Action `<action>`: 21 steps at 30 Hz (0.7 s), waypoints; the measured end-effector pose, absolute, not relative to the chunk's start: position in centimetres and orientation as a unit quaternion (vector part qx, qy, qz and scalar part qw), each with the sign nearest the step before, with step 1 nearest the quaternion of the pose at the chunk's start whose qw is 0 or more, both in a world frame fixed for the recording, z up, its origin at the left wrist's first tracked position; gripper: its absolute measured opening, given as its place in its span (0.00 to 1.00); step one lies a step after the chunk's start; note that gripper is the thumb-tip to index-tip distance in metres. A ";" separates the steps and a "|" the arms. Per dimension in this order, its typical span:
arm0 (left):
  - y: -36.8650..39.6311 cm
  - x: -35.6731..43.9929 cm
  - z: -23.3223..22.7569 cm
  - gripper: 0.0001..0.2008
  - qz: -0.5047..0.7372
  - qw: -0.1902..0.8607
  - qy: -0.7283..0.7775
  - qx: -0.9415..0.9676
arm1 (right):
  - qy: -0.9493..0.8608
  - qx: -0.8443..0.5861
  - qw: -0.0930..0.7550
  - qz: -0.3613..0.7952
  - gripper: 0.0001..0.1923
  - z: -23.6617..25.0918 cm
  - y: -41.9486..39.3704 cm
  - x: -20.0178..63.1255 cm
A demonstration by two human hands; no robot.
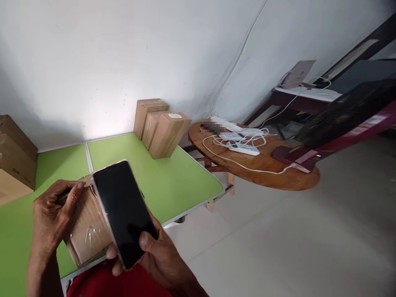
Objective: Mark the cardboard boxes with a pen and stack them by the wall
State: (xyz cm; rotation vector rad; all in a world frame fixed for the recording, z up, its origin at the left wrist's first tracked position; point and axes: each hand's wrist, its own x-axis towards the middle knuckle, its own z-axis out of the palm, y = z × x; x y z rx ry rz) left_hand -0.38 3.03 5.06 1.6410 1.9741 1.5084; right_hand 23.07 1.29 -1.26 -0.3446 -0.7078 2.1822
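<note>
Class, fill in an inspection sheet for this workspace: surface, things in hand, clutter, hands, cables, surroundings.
Surface: green table, bare in the middle.
Things in hand: phone, dark screen; small cardboard box beneath it.
Clutter: cardboard boxes at the far edge; more boxes at left.
Hands: left hand grips the box; right hand holds the phone.
Cables: white cables and power strips on the round wooden table.
Surroundings: white wall, pale floor.
</note>
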 end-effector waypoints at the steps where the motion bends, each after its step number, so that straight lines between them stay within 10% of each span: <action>1: 2.9 -0.3 5.1 0.14 0.505 0.078 0.659 0.552 | -0.274 -0.144 0.397 0.864 0.42 -1.4 1.0 22.6; 8: 2.0 0.0 4.9 0.12 0.513 0.085 0.655 0.548 | -0.264 -0.191 0.388 0.862 0.52 -4.2 0.1 21.5; 21: 1.8 -0.4 4.5 0.14 0.496 0.064 0.668 0.551 | -0.308 -0.186 0.427 0.829 0.37 -2.1 1.6 22.4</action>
